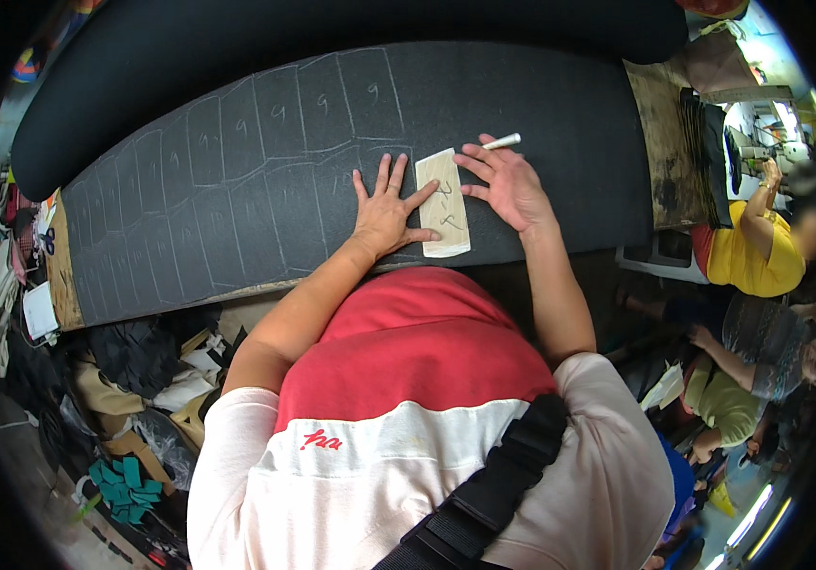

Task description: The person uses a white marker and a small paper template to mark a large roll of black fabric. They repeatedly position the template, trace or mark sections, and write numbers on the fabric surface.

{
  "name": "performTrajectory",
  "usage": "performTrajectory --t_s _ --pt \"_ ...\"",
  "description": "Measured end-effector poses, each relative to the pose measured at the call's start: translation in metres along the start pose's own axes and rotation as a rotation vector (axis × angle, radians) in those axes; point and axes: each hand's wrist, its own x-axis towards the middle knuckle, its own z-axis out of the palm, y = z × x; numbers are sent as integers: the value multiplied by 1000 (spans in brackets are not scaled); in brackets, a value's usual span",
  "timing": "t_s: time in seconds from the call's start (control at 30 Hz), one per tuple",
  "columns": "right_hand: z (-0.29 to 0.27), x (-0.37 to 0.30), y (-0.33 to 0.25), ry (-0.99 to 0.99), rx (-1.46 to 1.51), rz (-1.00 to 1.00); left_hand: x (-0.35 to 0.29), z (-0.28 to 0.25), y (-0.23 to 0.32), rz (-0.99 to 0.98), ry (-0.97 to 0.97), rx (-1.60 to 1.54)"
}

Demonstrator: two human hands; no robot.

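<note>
A pale, straight-edged template (455,214) with handwritten marks lies on black sheet material (541,104) in front of me. My left hand (384,217) is spread flat, its thumb and index finger resting on the template's left side and the other fingers on the black sheet. Just beyond the template's right edge is my right hand (514,190), with a slim white marking pen (501,142) held between its fingers and pointing up to the right. Rows of chalk-like outlines (298,114) with marks inside cover the sheet's left part.
A thick black roll (351,21) lies along the far side. The wooden tabletop (657,142) shows at the right end, beside stacked black pieces (707,157). Scraps and bags (156,399) are heaped at lower left. A person in yellow (759,252) and others sit at right.
</note>
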Motion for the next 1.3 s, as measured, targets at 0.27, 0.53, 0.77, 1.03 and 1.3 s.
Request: performTrajectory --t_s 0.27,0.53,0.77,1.03,1.3 --pt "-9 55 46 255 -1022 -255 -2 -1 1 1 59 -6" --pt "-1 66 51 77 -1471 -359 0 -2 1 -35 20 -44" --pt "-30 75 39 380 -1102 -406 0 -2 1 -33 64 -65" --pt "-41 -25 52 153 -1403 -535 0 2 1 -17 96 -52" --pt "-46 -67 40 423 -1084 -429 1 -2 3 -17 42 -60"
